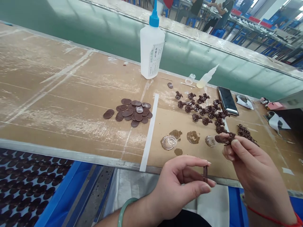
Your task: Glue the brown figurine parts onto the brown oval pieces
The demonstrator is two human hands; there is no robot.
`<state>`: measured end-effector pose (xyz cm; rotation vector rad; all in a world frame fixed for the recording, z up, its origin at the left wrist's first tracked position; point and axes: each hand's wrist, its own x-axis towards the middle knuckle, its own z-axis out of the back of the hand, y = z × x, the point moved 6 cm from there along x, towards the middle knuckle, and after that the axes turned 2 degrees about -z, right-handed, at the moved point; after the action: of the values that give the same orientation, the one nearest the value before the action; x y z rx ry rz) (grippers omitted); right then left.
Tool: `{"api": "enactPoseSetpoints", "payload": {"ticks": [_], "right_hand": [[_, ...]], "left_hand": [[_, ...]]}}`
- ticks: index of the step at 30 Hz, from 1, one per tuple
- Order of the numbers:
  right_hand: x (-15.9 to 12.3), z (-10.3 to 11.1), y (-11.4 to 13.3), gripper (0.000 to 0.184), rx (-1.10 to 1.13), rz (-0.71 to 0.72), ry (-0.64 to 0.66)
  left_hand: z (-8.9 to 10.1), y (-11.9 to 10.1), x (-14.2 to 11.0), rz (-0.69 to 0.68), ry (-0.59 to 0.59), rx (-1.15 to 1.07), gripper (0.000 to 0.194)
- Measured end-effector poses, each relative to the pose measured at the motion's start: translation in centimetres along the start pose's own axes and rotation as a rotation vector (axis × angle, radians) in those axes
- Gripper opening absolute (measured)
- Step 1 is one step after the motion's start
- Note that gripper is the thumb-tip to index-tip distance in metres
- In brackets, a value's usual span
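My left fingers (201, 188) pinch a brown disc (205, 174) edge-on, narrow grip, likely keeping its faces free. My right fingers (236, 145) hold a brown cutout (223, 139) above the card (213, 160). More discs (133, 116) lie left, more cutouts (196, 117) far, on the counter (47, 94).

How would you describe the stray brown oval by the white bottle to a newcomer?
Find the tall white bottle with the blue nozzle. Just right of its base lies a small brown oval, alone, unlike the heaped ovals to its lower left.
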<state>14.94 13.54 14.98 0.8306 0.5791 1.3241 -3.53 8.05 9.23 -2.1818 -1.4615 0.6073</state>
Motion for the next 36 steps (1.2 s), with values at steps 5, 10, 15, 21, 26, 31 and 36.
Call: {"api": "enactPoseSetpoints", "payload": {"ticks": [5,10,15,21,26,31,36], "right_hand": [[-1.7,-2.2,0.1,0.032,0.630,-0.266,0.310],[-4.2,-3.6,1.2,0.023,1.013,-0.413,0.474],[-5.9,-3.8,2.2,0.024,1.148,-0.381,0.609],[-6.4,-3.4,2.2,0.029,1.169,-0.331,0.621],[-7.0,-2.8,1.8,0.027,1.129,-0.318,0.583],[-7.4,-1.1,1.7,0.019,0.871,-0.199,0.372],[-7.6,-0.2,2.1,0.016,0.690,-0.042,0.336]], "left_hand": [[-0.9,-0.8,-0.2,-0.154,0.010,0.002,0.037],[-2.7,-1.4,-0.5,-0.279,0.073,0.027,0.038],[-3.5,-1.3,-1.1,-0.315,0.044,0.109,0.039],[-3.8,-1.1,-1.5,-0.361,0.019,0.179,0.038],[-4.0,-1.0,-1.5,-0.373,0.001,0.187,0.039],[-4.3,-1.2,-1.6,-0.385,0.004,0.163,0.041],[-4.4,-1.5,-1.5,-0.396,-0.017,0.177,0.039]]}}
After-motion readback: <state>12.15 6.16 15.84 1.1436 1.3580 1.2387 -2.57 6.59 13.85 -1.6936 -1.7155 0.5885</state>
